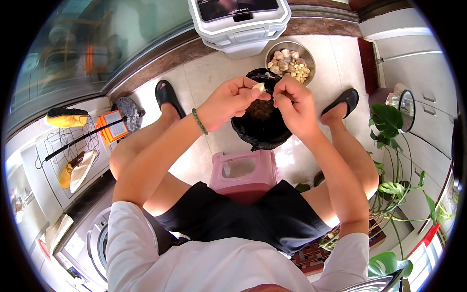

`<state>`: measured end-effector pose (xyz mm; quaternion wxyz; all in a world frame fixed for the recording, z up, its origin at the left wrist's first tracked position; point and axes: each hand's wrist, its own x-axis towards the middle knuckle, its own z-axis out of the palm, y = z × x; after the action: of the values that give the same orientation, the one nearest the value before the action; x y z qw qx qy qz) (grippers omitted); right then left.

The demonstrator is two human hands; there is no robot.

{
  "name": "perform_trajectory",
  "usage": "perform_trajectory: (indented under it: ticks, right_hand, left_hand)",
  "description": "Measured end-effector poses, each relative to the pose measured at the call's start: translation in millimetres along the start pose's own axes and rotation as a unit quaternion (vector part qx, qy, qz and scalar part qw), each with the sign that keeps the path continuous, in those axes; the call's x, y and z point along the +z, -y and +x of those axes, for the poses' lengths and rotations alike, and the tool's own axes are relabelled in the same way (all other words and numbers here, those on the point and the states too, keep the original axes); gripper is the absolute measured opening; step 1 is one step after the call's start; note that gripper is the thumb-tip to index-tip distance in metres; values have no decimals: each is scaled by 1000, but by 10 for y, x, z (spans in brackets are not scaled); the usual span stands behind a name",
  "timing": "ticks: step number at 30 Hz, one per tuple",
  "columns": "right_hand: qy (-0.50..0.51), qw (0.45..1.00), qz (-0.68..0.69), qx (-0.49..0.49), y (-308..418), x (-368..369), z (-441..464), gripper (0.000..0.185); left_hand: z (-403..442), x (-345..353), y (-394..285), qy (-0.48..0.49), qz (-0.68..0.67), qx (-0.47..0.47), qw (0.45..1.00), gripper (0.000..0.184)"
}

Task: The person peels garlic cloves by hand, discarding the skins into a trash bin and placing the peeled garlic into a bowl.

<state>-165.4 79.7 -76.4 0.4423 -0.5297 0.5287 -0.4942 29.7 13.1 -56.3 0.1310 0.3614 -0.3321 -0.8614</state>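
Note:
Between the thumb and fingers of my left hand [237, 100] is a pale garlic clove [259, 87]. My right hand [295, 103] is close beside it, thumb and fingertips pinched together; whatever they hold is too small to make out. Both hands are over a bin lined with a black bag [265, 138], with brownish scraps [260, 109] visible inside. Just beyond the bin stands a metal bowl [311, 57], where whole garlic bulbs [286, 59] and peeled cloves [297, 73] lie together.
A pink plastic stool [243, 170] is between my legs. A grey-white storage box [243, 36] with a tablet-like screen [236, 9] on top stands ahead. Leafy plants [389, 121] and white cabinets [413, 63] line the right; a wire rack [73, 146] is at left.

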Motion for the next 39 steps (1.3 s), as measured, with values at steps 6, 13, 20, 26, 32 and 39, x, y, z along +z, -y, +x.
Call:
perform_trajectory:
  ticks: [6,13,20,26,32,39]
  right_hand:
    - [-12,991,-108,-73,285,98,11,12]
    - [-8,998,47,-29,153,96,-9,9]
    - [12,994,96,56,190,83,-8,5]
    - [11,996,68,52,222,77,-4,4]
    - [-4,997,69,45,159,87,-26,6]
    - [40,997,-36,-51,225,82,-1,20]
  left_hand:
    - [18,-67,99,45,-19,-16,999,19]
    - [3,-58,17,51,-25,-31,998,20]
    - [12,-47,3,57,64,-4,996,28]
    - [-8,11,-20,34,26,0,999,30]
    - [18,-42,5,38,-33,-6,999,27]
    - [77,-140,87,35,46,-18,998,26]
